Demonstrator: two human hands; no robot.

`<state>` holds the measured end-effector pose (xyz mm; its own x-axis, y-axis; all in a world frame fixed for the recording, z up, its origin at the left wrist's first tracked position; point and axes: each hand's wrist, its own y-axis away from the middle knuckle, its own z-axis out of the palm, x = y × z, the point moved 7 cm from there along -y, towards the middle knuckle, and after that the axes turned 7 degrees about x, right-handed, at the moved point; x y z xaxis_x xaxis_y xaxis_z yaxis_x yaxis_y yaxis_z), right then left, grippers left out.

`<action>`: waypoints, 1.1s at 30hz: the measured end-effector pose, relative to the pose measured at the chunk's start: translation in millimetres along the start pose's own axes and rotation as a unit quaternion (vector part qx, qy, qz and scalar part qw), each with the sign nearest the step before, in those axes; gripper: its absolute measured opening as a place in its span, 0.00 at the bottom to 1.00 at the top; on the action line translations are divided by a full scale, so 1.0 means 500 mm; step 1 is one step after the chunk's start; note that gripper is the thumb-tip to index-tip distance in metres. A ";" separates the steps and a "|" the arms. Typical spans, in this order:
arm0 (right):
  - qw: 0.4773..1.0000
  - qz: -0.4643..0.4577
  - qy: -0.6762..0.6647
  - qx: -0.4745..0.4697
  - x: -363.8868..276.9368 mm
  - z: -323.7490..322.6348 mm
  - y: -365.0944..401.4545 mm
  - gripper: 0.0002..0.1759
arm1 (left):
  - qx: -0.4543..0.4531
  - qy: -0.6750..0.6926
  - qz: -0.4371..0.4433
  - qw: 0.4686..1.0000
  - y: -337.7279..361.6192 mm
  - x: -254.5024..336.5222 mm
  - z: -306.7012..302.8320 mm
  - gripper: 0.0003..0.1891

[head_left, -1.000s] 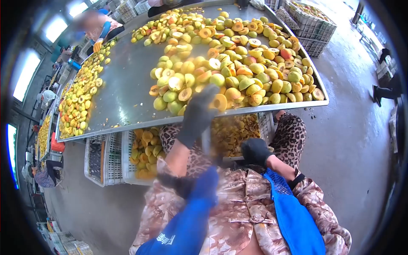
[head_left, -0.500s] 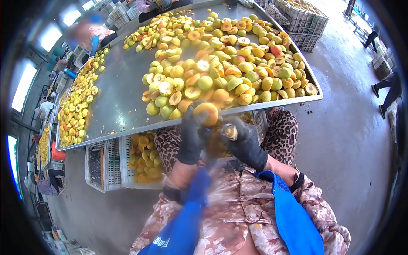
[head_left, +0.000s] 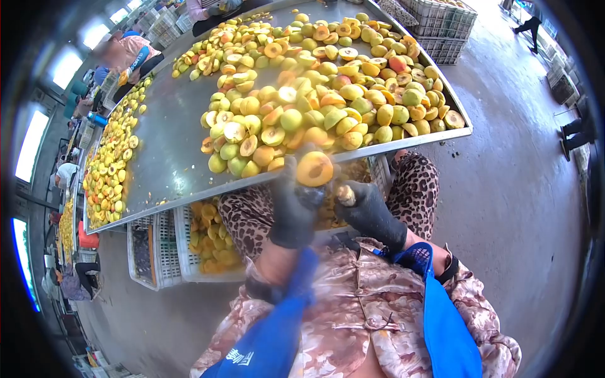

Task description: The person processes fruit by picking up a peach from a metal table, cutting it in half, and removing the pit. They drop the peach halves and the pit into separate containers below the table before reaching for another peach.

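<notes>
My left hand (head_left: 293, 211), in a dark glove, is closed around a yellow peach half (head_left: 314, 169), its orange cut face turned up towards me. Beside it, my right hand (head_left: 370, 213), gloved too, is wrapped round a small tool with a pale, rounded handle end (head_left: 345, 195); the rest of the tool is hidden. Both hands are over my lap, just off the near edge of a metal table (head_left: 179, 160). A large heap of yellow-green peaches (head_left: 291, 120), many halved, covers its right part.
Peach pieces fill a white crate (head_left: 214, 236) under the table, next to another crate (head_left: 144, 252). More halves line the table's left side (head_left: 107, 173). A co-worker (head_left: 135, 53) sits at the far left. Stacked crates (head_left: 441, 28) stand beyond the table.
The peach half has turned so its cut face shows more fully. My right hand has shifted slightly right and down. The whole view has also shifted a little.
</notes>
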<state>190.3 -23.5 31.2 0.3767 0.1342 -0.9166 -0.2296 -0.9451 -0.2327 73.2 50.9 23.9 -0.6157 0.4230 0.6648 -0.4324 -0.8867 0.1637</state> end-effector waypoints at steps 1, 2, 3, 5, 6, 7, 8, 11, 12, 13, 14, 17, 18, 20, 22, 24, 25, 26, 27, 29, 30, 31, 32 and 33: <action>1.000 0.023 -0.014 -0.005 0.006 -0.002 -0.003 0.08 | -0.006 -0.034 0.005 0.999 -0.001 -0.002 0.003 0.26; 0.999 0.046 -0.027 -0.012 0.012 -0.003 -0.006 0.07 | -0.011 -0.065 0.012 0.998 -0.002 -0.005 0.005 0.27; 0.999 0.049 -0.024 -0.004 0.022 0.004 -0.009 0.07 | -0.029 -0.018 0.003 0.999 0.000 -0.008 0.010 0.22; 0.999 0.017 -0.035 0.031 0.026 0.012 -0.017 0.07 | -0.048 -0.131 0.096 0.986 0.010 0.010 0.032 0.19; 0.998 -0.001 -0.040 0.047 0.024 0.016 -0.023 0.07 | -0.058 -0.206 0.160 0.964 0.014 0.025 0.044 0.18; 0.997 0.007 -0.055 0.054 0.024 0.022 -0.025 0.07 | -0.059 -0.277 0.224 0.932 0.019 0.039 0.055 0.17; 0.996 0.017 -0.069 0.061 0.024 0.027 -0.024 0.06 | -0.059 -0.363 0.300 0.880 0.026 0.052 0.067 0.16; 0.993 0.023 -0.090 0.065 0.037 0.035 -0.018 0.10 | -0.077 -0.445 0.380 0.807 0.049 0.078 0.107 0.14; 0.993 0.021 -0.094 0.063 0.041 0.037 -0.018 0.12 | -0.085 -0.445 0.386 0.804 0.054 0.083 0.116 0.13; 0.994 0.023 -0.094 0.048 0.043 0.039 -0.019 0.12 | -0.074 -0.419 0.361 0.830 0.048 0.079 0.109 0.13; 0.995 0.024 -0.096 0.032 0.046 0.041 -0.019 0.12 | -0.062 -0.394 0.335 0.854 0.040 0.072 0.100 0.13; 0.989 0.088 -0.116 0.005 0.050 0.057 -0.011 0.13 | -0.023 -0.228 0.180 0.957 0.020 0.041 0.063 0.17; 0.985 0.120 -0.124 -0.002 0.050 0.061 -0.005 0.13 | -0.008 -0.152 0.111 0.982 0.017 0.024 0.053 0.19; 0.983 0.112 -0.147 0.006 0.030 0.058 -0.006 0.11 | -0.002 -0.184 0.126 0.975 0.021 0.027 0.061 0.19; 0.980 0.091 -0.176 -0.014 0.019 0.064 -0.006 0.08 | -0.004 -0.220 0.134 0.966 0.021 0.031 0.064 0.19; 0.974 0.055 -0.210 -0.063 0.009 0.073 -0.005 0.12 | -0.016 -0.256 0.139 0.956 0.010 0.034 0.066 0.20; 0.966 0.091 -0.231 -0.078 0.014 0.075 -0.003 0.12 | -0.016 -0.257 0.148 0.955 0.007 0.035 0.062 0.20; 0.956 0.126 -0.250 -0.092 0.014 0.074 -0.003 0.12 | -0.017 -0.259 0.157 0.953 0.001 0.034 0.059 0.20; 0.944 0.162 -0.269 -0.105 0.017 0.077 0.001 0.13 | -0.018 -0.260 0.164 0.951 -0.001 0.035 0.059 0.21; 0.969 0.134 -0.203 -0.051 0.056 0.079 -0.002 0.13 | -0.008 -0.299 0.184 0.936 0.001 0.037 0.069 0.21; 0.979 0.118 -0.166 -0.022 0.051 0.069 -0.011 0.14 | -0.004 -0.303 0.189 0.934 0.002 0.037 0.078 0.21; 0.975 0.126 -0.178 -0.049 0.045 0.067 -0.013 0.13 | -0.001 -0.306 0.195 0.932 0.004 0.038 0.087 0.21; 0.970 0.133 -0.191 -0.073 0.035 0.064 -0.011 0.13 | 0.000 -0.298 0.194 0.935 0.010 0.043 0.092 0.21; 0.964 0.138 -0.204 -0.097 0.021 0.058 -0.016 0.12 | 0.004 -0.307 0.198 0.931 0.008 0.043 0.084 0.21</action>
<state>170.3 -6.0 14.0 -0.0682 -0.0611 -0.9958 -0.0830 -0.9943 0.0667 85.6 48.6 69.5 -0.2328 -0.1219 0.9649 -0.2449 -0.9528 -0.1795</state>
